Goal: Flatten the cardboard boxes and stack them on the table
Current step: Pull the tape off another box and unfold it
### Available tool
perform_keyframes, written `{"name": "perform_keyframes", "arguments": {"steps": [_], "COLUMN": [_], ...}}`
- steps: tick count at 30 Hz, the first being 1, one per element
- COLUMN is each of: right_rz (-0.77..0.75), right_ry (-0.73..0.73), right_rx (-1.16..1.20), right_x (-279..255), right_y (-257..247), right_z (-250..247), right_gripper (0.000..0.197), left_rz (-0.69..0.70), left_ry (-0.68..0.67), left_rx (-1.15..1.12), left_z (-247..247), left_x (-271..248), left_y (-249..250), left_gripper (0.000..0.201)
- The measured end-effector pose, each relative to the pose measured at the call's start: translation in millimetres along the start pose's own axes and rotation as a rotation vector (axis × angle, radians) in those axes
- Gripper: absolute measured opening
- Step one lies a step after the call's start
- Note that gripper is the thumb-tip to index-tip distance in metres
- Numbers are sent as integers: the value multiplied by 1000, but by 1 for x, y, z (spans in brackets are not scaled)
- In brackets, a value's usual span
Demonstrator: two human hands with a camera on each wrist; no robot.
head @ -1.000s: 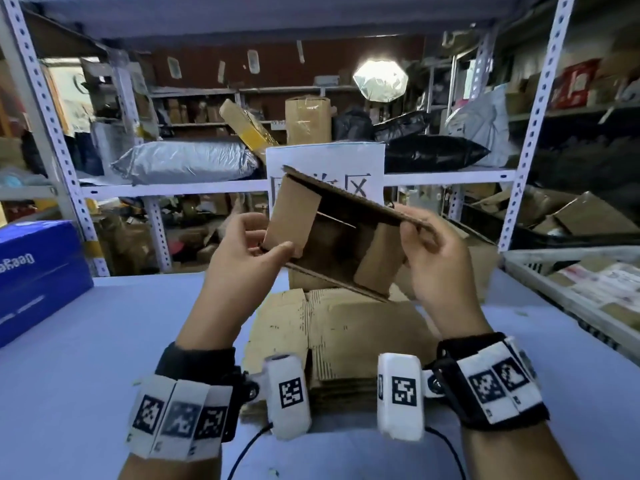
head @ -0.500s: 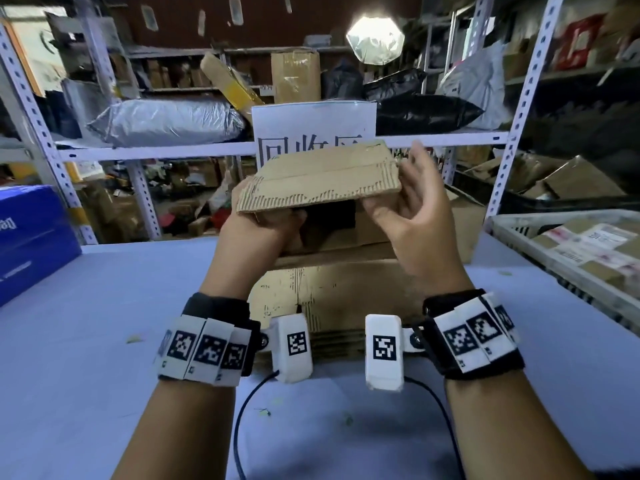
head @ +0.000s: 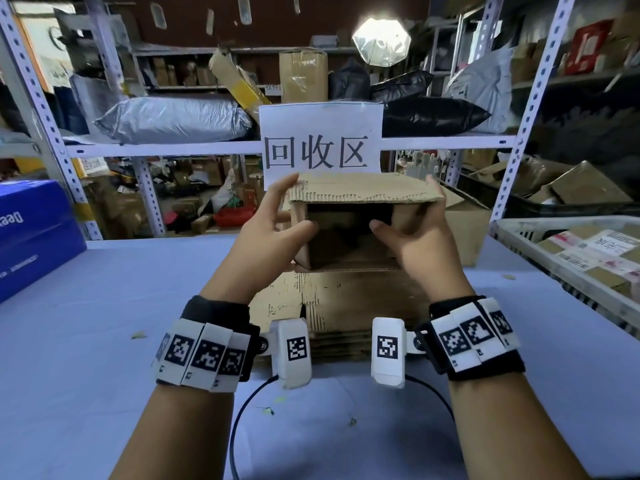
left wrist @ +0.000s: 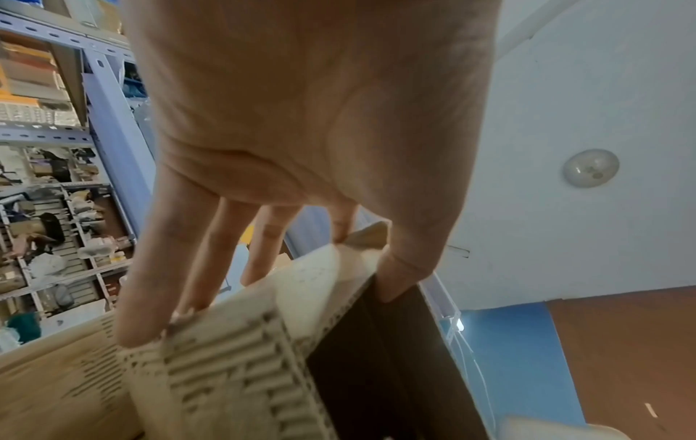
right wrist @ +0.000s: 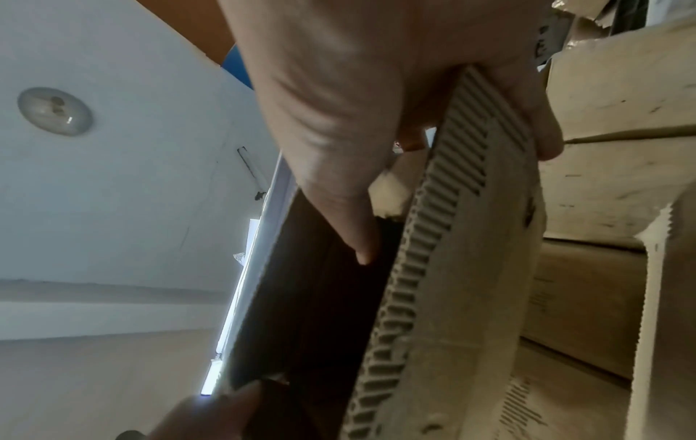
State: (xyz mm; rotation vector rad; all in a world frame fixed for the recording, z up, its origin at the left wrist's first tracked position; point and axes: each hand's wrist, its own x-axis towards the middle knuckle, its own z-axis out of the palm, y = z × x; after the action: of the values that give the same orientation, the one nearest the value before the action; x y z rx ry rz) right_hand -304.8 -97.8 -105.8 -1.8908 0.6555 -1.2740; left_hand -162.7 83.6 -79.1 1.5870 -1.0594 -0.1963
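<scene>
Both the left hand (head: 273, 230) and right hand (head: 412, 237) grip the open box (head: 349, 216) (thumbs inside its mouth) just above the flattened stack (head: 346, 299); squeeze opposite corners so it collapses evenly.

Cardboard box (head: 363, 192): brown corrugated board, matt, its torn top flap showing bare ribbed fluting; flattened stack (head: 349, 306) beneath of the same worn, scuffed board. Table (head: 86, 306): smooth matt pale-blue surface; shelving uprights (head: 533, 109): painted perforated metal; sign (head: 320, 140): white paper with black print. Bags on the shelf: one silver-grey wrinkled plastic (head: 173, 119), one glossy black plastic (head: 433, 116); blue carton (head: 34, 233): smooth printed card; basket (head: 540, 261): white plastic lattice.
</scene>
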Motion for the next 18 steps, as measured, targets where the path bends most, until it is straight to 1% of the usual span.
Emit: {"name": "perform_keyframes", "arguments": {"steps": [4, 5, 8, 10, 14, 18], "right_rz": [-74, -95, -107, -105, -148, -168], "right_ry": [110, 130, 149, 125, 51, -4], "right_rx": [-76, -104, -100, -45, 129, 245], "right_x": [-2, -3, -6, -7, -7, -5], "right_y": [-1, -1, -3, -5, -10, -12], "right_z": [0, 0, -1, -3, -5, -4], "right_gripper": [119, 116, 92, 84, 67, 51], "left_rz": [39, 47, 62, 58, 21, -2], "left_ry": [-69, -77, -74, -55, 59, 114], "left_rx": [-42, -49, -81, -101, -116, -122], "left_z": [2, 2, 1, 0, -6, -9], "left_x": [-2, -2, -1, 1, 3, 4], "left_y": [3, 2, 2, 1, 0, -1], "left_gripper": [68, 69, 66, 66, 69, 70]}}
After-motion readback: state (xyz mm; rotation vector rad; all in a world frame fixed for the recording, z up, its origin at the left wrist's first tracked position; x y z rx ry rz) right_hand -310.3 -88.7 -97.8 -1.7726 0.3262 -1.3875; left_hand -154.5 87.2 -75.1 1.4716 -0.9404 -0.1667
